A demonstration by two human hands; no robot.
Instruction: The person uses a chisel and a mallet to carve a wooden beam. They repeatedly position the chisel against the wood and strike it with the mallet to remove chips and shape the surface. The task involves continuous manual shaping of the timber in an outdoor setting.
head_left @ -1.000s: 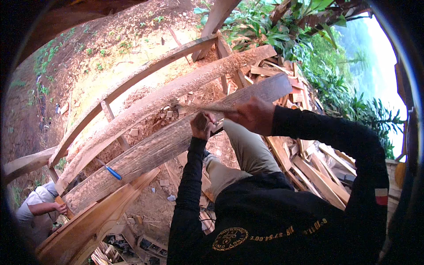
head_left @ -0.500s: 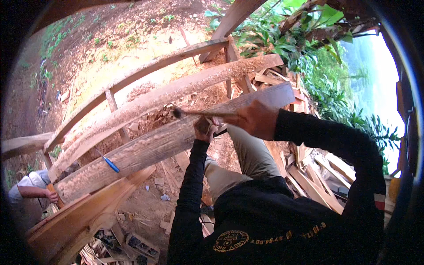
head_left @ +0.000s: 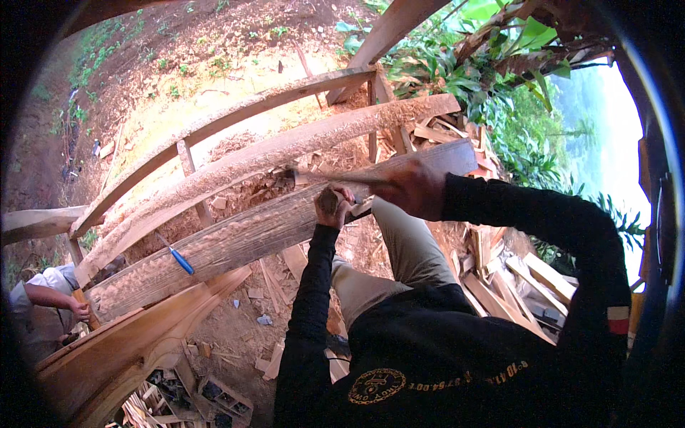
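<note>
My right hand is closed on the handle of a hammer, smeared by motion. Its dark head lies to the left, above the far edge of a long weathered plank. My left hand is a closed fist at the plank's near edge, close to my knee. A pale and dark piece shows just right of that fist; I cannot tell what the fingers hold. Farther left, a blue-handled tool with a thin metal shaft rests across the plank.
A curved, chip-covered beam and a curved rail run behind the plank. At the left, another person's hand grips a wooden piece. A broad board slants at the lower left. Scrap wood is piled at the right.
The hammer head has shifted slightly right and up, and its handle is now blurred. My left fist stays in place. The whole view has tilted a little.
</note>
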